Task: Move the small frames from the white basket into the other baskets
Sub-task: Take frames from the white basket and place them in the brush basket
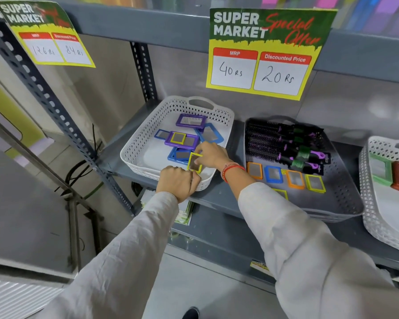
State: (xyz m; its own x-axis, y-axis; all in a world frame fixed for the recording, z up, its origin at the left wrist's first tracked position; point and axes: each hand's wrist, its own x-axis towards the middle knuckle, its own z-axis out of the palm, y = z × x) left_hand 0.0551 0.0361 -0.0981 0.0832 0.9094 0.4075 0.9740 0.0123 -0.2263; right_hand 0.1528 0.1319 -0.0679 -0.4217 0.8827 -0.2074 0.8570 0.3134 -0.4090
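I've got the yellow frame [194, 162] pinched upright in my right hand [211, 155], left hand [179, 180] fisted on the white basket [134, 148] rim, grey basket [346, 199] off right.

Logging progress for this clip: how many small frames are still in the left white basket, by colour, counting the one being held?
Frames in the left white basket, as far as the overlap lets me tell:
Purple frames: 2
Blue frames: 3
Yellow frames: 2, one pinched upright by the right hand near the left hand
Total: 7
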